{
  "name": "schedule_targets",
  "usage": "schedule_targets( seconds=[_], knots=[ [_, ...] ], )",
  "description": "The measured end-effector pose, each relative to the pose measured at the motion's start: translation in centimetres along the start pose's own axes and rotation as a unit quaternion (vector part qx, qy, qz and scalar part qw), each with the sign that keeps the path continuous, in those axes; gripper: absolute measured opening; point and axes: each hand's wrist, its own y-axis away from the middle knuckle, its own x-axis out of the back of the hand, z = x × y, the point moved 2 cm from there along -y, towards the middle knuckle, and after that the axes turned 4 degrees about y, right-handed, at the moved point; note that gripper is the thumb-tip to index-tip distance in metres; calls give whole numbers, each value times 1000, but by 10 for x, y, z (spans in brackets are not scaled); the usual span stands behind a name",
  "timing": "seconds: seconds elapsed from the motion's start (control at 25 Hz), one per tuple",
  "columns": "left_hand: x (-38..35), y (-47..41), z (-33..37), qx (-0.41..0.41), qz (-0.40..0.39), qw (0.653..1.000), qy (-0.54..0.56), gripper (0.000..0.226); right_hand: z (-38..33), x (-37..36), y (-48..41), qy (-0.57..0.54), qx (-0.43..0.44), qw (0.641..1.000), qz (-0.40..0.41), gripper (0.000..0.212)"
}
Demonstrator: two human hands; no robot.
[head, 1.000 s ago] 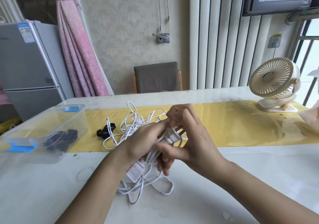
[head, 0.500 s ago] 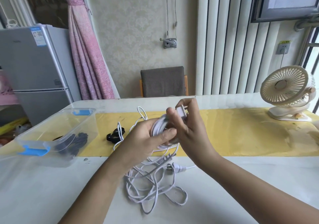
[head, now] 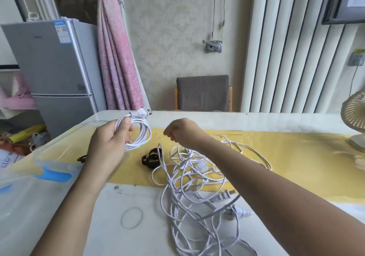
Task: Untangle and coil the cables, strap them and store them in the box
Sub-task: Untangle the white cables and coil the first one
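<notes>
Behind the far edge of the table we see a grey chair, a silver fridge and a pink curtain. A yellow runner lies across the table from left to right.

At the left edge stands the clear plastic box with blue latches. Our left hand grips a coiled white cable and holds it in the air close to the box, with the plug of the coil pointing out on top. Our right hand is in the air over the runner, near the coil but not touching it. Its fingers are curled to the palm and we see nothing in them.

Under the right forearm lies the tangled white cables pile, which reaches from the runner to the near edge. The black straps lie on the runner between the box and this pile. A thin ring lies on the white part, left of the pile. A fan stands at the right edge.
</notes>
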Motion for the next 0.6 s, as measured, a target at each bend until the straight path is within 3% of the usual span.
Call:
schedule_targets(
  seconds=[0.12,0.24,0.44,0.6],
  knots=[
    [8,-4,-8,17,32,999,-19,33,5,-27,-23,230,35,964,-126,39],
    [9,-3,-10,16,37,999,-12,37,14,-56,-39,370,70,904,-203,25],
    [7,-1,-9,32,45,998,-11,45,22,-63,-50,359,53,923,-129,14],
    [5,1,-9,52,70,996,-11,44,19,-54,-45,324,31,942,-80,23]
  ],
)
